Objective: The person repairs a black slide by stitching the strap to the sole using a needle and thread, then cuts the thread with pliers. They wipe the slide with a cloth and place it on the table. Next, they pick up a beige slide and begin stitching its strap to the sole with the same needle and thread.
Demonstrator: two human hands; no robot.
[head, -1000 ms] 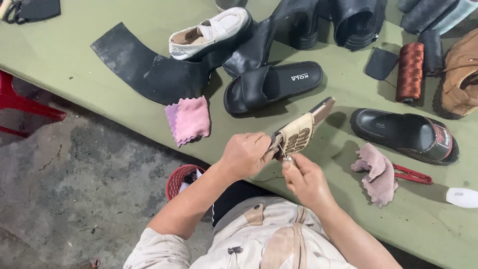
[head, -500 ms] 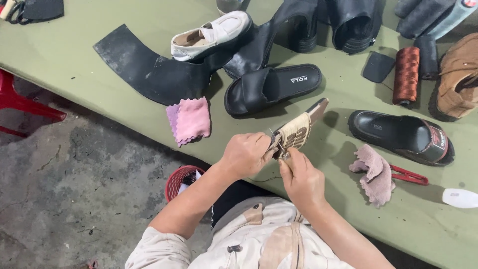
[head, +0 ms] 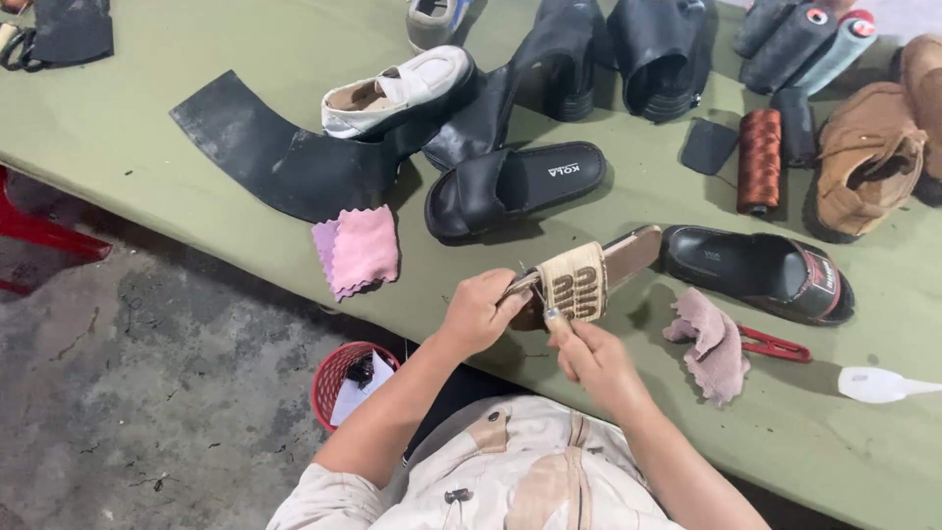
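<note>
**A:** what's going on in the head cam?

**B:** left hand is gripping a tan-strapped sandal closed-fisted, right hand is pinching something tiny at its strap. Pink cloth is lying left of both hands.

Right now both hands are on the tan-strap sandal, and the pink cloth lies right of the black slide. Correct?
Not quite. The head view shows the pink cloth lying left of the black slide, not right. Left hand and right hand are both on the tan-strap sandal.
</note>
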